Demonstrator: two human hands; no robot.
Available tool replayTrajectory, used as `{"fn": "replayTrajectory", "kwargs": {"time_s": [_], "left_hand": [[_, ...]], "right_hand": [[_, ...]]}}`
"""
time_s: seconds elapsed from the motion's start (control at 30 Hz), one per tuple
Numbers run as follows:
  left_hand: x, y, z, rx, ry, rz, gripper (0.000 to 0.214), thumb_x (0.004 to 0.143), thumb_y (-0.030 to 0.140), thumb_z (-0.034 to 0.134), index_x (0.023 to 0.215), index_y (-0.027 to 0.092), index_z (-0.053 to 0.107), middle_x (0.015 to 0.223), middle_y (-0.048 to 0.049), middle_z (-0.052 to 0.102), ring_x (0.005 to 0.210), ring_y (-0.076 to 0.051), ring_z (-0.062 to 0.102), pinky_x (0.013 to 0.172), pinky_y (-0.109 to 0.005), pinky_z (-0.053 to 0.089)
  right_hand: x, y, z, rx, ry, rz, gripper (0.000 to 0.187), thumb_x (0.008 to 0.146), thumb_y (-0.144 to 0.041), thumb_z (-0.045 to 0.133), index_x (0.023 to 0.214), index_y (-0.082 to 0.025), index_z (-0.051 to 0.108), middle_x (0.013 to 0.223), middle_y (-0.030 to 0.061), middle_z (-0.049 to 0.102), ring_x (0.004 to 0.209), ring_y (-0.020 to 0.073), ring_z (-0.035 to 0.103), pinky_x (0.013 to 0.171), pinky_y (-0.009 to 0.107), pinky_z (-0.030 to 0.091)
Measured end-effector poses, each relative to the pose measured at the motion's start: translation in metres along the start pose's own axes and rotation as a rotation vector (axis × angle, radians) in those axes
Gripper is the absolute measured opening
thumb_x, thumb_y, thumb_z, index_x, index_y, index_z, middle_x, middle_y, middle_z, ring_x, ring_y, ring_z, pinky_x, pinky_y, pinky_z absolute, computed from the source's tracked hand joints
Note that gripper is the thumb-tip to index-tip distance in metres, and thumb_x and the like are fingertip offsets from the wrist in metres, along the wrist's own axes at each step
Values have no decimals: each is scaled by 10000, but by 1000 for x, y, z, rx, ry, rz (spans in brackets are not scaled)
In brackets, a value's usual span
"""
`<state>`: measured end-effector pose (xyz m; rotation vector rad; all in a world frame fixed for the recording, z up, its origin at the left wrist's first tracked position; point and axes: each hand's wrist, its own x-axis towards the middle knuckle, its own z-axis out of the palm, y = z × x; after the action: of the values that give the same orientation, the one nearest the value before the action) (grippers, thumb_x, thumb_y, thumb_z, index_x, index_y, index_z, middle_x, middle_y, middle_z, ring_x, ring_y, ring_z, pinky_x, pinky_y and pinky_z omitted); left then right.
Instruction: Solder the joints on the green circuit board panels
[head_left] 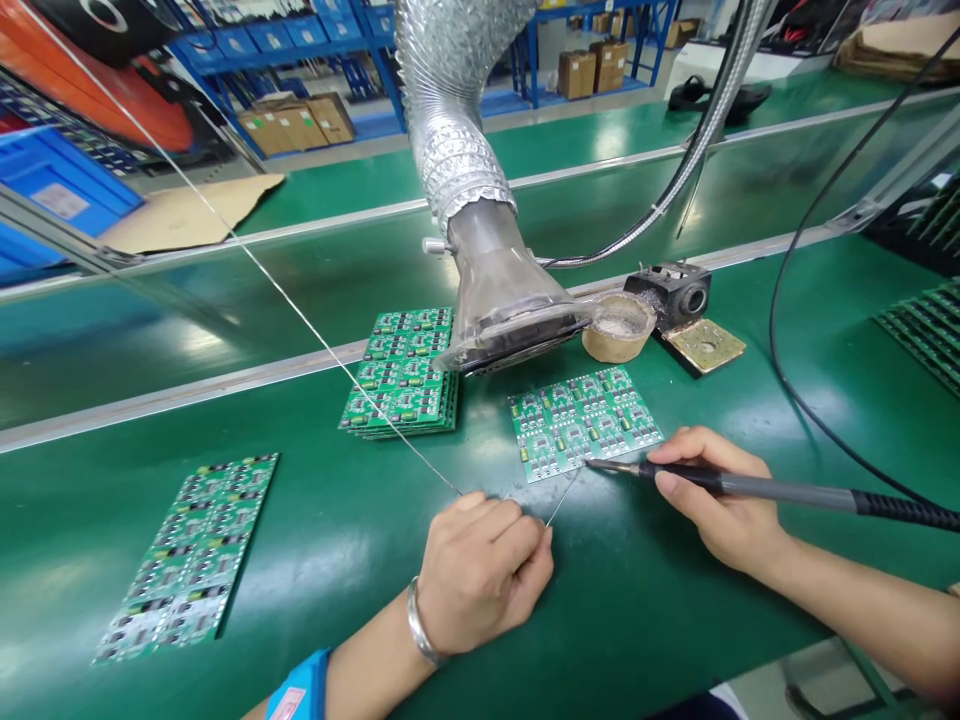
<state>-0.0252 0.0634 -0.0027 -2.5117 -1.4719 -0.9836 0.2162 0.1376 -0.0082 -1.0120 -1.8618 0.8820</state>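
Left hand [484, 575]: grip closed, pinching solder wire [563, 498]!
Right hand [724, 495]: grip wrapped round soldering iron [787, 491].
Tip [600, 464]: right at circuit board [581, 415]!

Bench top [352, 600]: green, smooth, glossy; lamp light pools on it in white patches. Circuit board [589, 420]: smooth green ground, roughened by small parts. Wire [285, 295]: thin, silvery, metal by its look. Soldering iron [787, 490]: matt dark grip, plastic or rubber, I cannot tell which from here; tip metallic. Duct [454, 110]: crinkled shiny foil. Hood [502, 265]: cloudy translucent plastic. Hose [694, 155]: braided, metallic sheen. Bracelet [422, 625]: polished metal. Cardboard sheet [195, 215]: matt brown. Bin [64, 190]: smooth blue plastic.
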Motion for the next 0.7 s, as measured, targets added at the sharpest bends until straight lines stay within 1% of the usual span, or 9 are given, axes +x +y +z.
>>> {"fn": "replayTrajectory", "kwargs": {"time_s": [0.13, 0.3, 0.43, 0.6, 0.7], "left_hand": [[1, 2, 0, 1, 1, -4, 186, 781, 145, 579, 602, 180, 542, 495, 45, 434, 464, -96, 319, 491, -281, 256], [2, 3, 1, 30, -36, 1, 184, 807, 158, 560, 625, 185, 555, 503, 45, 409, 473, -97, 321, 500, -272, 263], [3, 2, 3, 38, -62, 6, 187, 819, 172, 556, 633, 186, 552, 519, 45, 426, 482, -96, 333, 515, -271, 273], [4, 0, 6, 59, -66, 20, 230, 832, 185, 551, 606, 179, 512, 523, 46, 416, 487, -95, 338, 522, -272, 279], [5, -1, 7, 75, -89, 23, 219, 847, 196, 541, 629, 178, 520, 535, 42, 436, 494, -95, 358, 529, -274, 286]], "right_hand": [[-1, 1, 0, 43, 40, 4, 54, 828, -184, 587, 862, -226, 591, 684, -7, 585, 543, 116, 523, 480, 240, 423], [-1, 0, -1, 74, 85, 23, 37, 821, -192, 579, 823, -221, 600, 661, -5, 580, 532, 125, 515, 468, 249, 404], [-1, 1, -1, 58, 83, 34, 42, 813, -180, 582, 819, -218, 599, 650, -9, 580, 524, 122, 511, 471, 249, 403], [-1, 2, -1, 31, 62, 35, 53, 807, -166, 590, 825, -215, 599, 662, -11, 577, 537, 116, 516, 479, 239, 407], [-1, 1, -1, 26, 63, 37, 65, 803, -165, 595, 831, -224, 603, 667, -14, 578, 541, 115, 519, 483, 235, 410]]}}
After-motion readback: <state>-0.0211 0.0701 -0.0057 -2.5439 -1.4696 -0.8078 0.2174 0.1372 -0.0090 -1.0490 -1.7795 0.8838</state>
